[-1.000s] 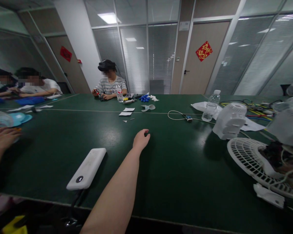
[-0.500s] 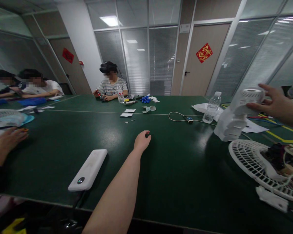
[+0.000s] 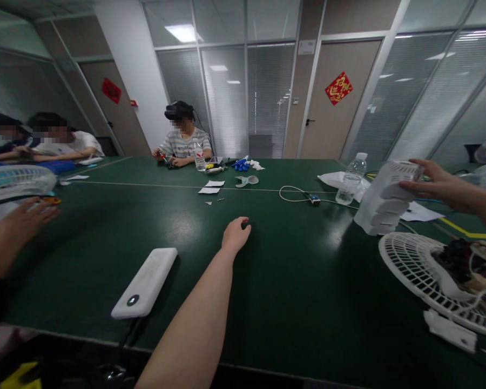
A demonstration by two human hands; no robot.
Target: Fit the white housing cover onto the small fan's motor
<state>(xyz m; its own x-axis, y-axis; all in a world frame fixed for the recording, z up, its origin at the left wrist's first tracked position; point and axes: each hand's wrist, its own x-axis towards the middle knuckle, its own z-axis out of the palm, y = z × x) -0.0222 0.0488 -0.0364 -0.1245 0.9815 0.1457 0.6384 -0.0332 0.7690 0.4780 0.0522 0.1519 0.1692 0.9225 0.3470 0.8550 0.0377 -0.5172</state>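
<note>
At the right, my right hand [image 3: 433, 181] grips the top of a white plastic housing [image 3: 383, 202] between thumb and fingers. The housing has vent slots in its upper end and leans a little, its lower end at the table. My left hand [image 3: 236, 233] rests on the green table [image 3: 291, 281] near the middle, fingers loosely curled. A gap shows between its thumb and index finger, with nothing visible in it. Just below the housing lies a white fan grille [image 3: 405, 265], with a motor and tangled wires [image 3: 476, 265] on it.
A white power bank [image 3: 146, 283] lies left of my forearm. A water bottle [image 3: 351, 178] and a cable with a small board [image 3: 314, 199] are beyond. At far left, a co-worker's hand [image 3: 14, 232] is at another grille [image 3: 20, 181]. Another person [image 3: 186, 143] sits opposite.
My right hand has moved down and slightly left, and the housing's upper end came down with it. My left hand stayed still. The co-worker's hand at far left shifted slightly right.
</note>
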